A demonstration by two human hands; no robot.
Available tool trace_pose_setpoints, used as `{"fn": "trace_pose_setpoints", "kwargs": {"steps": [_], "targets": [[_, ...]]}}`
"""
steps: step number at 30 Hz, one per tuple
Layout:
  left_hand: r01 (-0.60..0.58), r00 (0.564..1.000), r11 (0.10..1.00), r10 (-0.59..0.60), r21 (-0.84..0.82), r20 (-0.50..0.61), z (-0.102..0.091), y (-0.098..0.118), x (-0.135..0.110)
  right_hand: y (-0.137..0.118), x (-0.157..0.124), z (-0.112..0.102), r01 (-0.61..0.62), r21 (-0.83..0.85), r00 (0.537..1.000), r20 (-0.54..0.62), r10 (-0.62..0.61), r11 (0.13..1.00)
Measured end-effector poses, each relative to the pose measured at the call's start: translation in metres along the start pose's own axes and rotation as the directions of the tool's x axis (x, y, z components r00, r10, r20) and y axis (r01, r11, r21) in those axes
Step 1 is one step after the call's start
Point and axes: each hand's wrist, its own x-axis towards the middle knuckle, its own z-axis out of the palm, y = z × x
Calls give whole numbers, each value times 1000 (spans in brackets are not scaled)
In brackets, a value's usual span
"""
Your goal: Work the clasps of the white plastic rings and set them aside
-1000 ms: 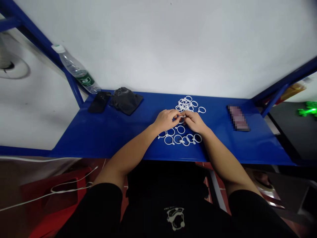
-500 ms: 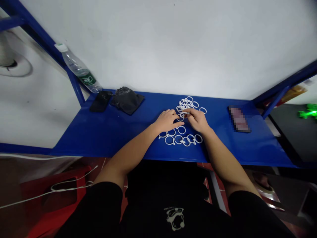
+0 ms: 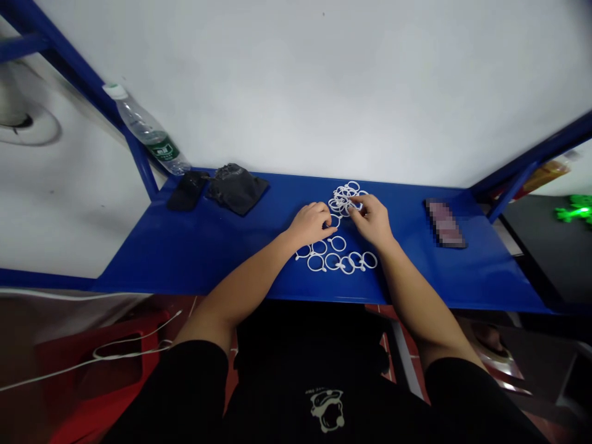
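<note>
1. Right hand (image 3: 375,221): fingers bunched, tips in the ring pile (image 3: 345,196) at its near edge; can't tell if one's pinched.
2. Left hand (image 3: 312,223): fingers curled, tips touching a loose ring (image 3: 333,220).
3. Rings lie flat on the shelf (image 3: 208,246); the rows (image 3: 337,256) run left-right, just nearer than both hands.

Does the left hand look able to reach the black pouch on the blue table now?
Probably yes. The left hand lies by the white rings, and only bare blue table lies between it and the black pouch; nothing blocks the way.
</note>
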Motion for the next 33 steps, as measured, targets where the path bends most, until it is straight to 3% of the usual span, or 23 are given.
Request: {"fn": "trace_pose_setpoints", "kwargs": {"steps": [3,6,16,24,33], "targets": [[-47,985,999,43,-19,-167,-1,1,0,-9,-1,0,-26,62,995,101,19,998],[-83,968,996,74,-29,-240,-2,2,0,-17,-2,-1,-4,148,977,209,-27,989],[-81,991,990,68,-117,-113,0,5,-1,-23,-4,-3,17,241,952,293,-89,970],[-80,995,995,76,-56,-64,-5,5,0,-24,-4,-4,44,228,925,357,-126,973],[-118,993,991,116,-64,-33,-5,9,-1,-19,-3,-2,40,231,942,317,-114,972]]}}
